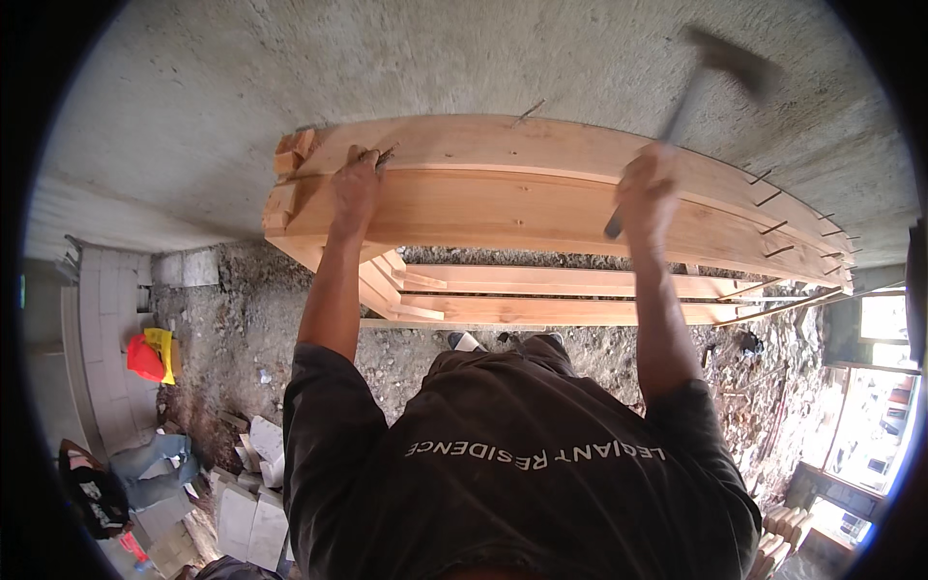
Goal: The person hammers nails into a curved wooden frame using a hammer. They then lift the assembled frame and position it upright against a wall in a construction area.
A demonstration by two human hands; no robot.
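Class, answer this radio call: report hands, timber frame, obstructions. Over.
Right hand gripping hammer, hammer blurred. Left hand at left end of timber frame, apparently pinching a nail. Protruding nails toward frame's right end, clear of left hand.

Rough, stony ground point(227, 333) bears a loose heap of pale, flat-sided blocks point(266, 532) at left.

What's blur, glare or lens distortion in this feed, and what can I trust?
Head view: motion smears the hammer head and softens the right hand; head view, right: glare washes out the bright opening; head view, centre: the fisheye bows the long wooden boards, while the left hand reads clearer.
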